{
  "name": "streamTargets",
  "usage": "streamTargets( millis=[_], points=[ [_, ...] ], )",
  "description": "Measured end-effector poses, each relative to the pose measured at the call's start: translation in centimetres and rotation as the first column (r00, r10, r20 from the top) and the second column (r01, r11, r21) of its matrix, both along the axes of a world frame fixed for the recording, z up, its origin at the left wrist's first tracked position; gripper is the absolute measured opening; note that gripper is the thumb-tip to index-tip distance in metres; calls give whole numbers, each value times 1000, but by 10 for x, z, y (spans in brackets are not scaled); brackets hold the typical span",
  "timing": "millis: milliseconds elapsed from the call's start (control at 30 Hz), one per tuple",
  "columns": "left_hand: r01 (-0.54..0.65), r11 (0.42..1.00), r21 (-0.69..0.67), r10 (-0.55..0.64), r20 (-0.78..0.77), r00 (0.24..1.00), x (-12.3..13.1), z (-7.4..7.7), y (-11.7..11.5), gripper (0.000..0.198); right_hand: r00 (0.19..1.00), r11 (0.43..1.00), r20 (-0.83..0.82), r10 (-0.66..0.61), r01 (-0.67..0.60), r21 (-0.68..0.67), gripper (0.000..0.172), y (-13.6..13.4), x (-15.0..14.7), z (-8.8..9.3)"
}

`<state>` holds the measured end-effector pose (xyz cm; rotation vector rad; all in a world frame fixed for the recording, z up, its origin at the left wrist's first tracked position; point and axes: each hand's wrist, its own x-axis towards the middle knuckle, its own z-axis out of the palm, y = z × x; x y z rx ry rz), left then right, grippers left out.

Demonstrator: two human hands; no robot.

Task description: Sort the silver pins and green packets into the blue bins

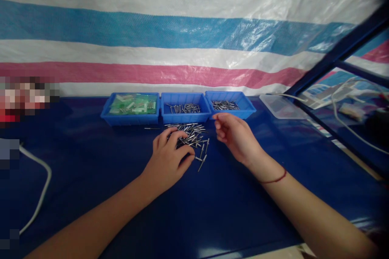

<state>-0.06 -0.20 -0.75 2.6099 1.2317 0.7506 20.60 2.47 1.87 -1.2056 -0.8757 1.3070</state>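
Near the counter's (225,210) far edge, blue bins (130,119) stand together, likely for reach; left hand (168,157) arches loosely, fingers apart, over metal pins (196,139); right hand (237,135) pinches narrowly, contents hidden.

Backdrop sheet (194,32) is displaying stripes of pink, white and blue. Three trays (186,118) are showing plain mid-blue; tabletop (194,210), deep navy. Metal pins (191,132) are gleaming silver-grey. Plastic wrapping (132,102) is showing translucent green; wristband (276,179), dark red; cable (45,166), white.

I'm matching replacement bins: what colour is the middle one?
The middle bin is blue, as the head view shows.
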Motion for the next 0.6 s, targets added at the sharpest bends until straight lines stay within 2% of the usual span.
streamTargets(
  millis=[67, 133, 200, 267, 300, 367, 500, 600],
  points=[
    [-1, 1000, 1, 1, -5, 1000, 0, 0, 1, 10, 984, 995, 164, 69, -78, 54, 19, -4, -3, 2],
    [-5, 1000, -3, 5, 14, 1000, 0, 1, 2, 10, 891, 965, 435, 129, -214, 152, 20, -8, -5, 4],
    [-28, 1000, 3, 28, 66, 997, 1, 2, 3, 10, 707, 880, 691, 152, -415, 231, 21, -12, -7, 5],
    [-63, 998, 2, 62, 129, 990, 1, 4, 5, 11, 539, 770, 826, 164, -593, 234, 22, -16, -10, 6],
    [-72, 997, -11, 72, 152, 986, 0, 5, 5, 11, 489, 728, 855, 174, -649, 222, 23, -17, -11, 6],
    [-66, 996, -59, 76, 190, 979, 0, 7, 7, 11, 448, 686, 874, 189, -697, 209, 25, -19, -13, 5],
    [-8, 990, -143, 59, 352, 934, -1, 10, 7, 7, 448, 691, 875, 182, -691, 211, 28, -20, -15, 3],
    [12, 981, -193, 80, 466, 881, 0, 11, 7, 2, 446, 674, 874, 191, -707, 214, 24, -21, -15, 3]
  ],
)
